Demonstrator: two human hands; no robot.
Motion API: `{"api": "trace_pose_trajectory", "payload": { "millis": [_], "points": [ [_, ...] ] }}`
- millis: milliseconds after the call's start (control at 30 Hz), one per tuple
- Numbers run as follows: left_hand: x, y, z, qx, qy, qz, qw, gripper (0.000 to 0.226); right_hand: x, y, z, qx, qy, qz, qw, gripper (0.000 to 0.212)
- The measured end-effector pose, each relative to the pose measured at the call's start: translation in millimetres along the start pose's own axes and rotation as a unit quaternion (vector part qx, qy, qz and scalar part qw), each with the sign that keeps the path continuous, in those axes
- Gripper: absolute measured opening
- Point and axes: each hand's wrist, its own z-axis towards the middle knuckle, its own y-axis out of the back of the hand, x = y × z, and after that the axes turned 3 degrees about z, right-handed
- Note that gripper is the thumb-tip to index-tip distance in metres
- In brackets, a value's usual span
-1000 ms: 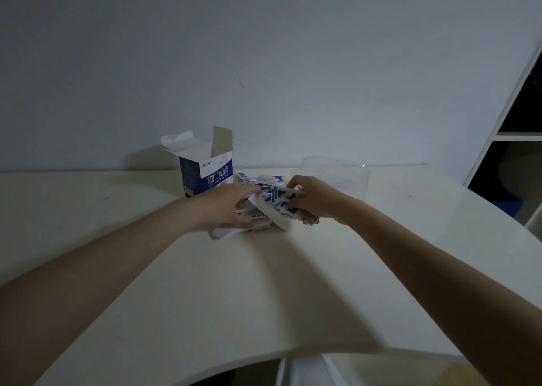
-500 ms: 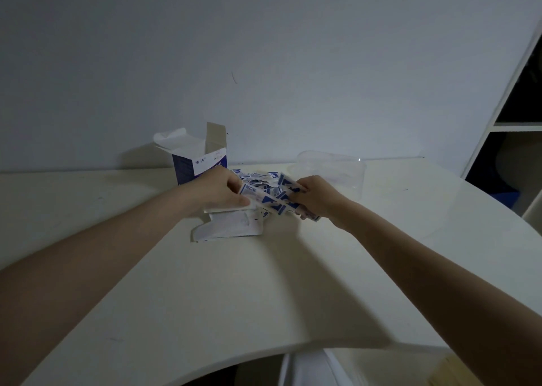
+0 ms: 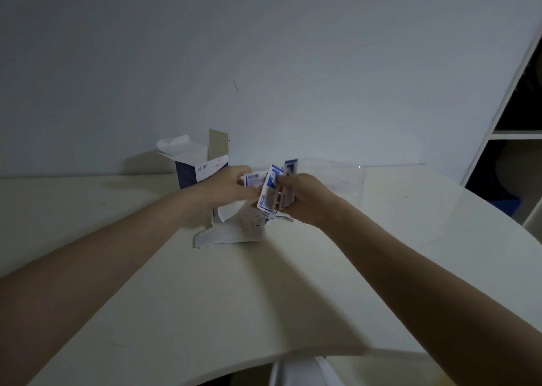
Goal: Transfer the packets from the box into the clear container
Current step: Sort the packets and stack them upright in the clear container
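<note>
Nearest to the camera, two bare forearms reach over the pale table toward its far middle. The left hand and the right hand meet there, just above the table. Between them they hold a bunch of blue-and-white packets; at least three packets stand out, but the exact number I cannot tell. The grip of each hand is closed on this bunch, the left at 9 o'clock of it and the right at 3 o'clock. Under the hands lies one white folded sheet, with a few more packets partly hidden on it. Farther, at 10 o'clock from the hands, one blue-and-white box stands upright with its flaps open. At 2 o'clock, one clear container sits on the table; its inside is hard to see. One shelf unit stands at far right.
</note>
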Motion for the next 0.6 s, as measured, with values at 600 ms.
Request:
{"api": "trace_pose_trajectory", "payload": {
  "millis": [600],
  "points": [
    [-3.9,0.1,4.0,-0.072,0.090,-0.139,0.984,0.026,26.6,17.7,-6.6,-0.080,0.145,-0.205,0.965,0.032]
  ]
}}
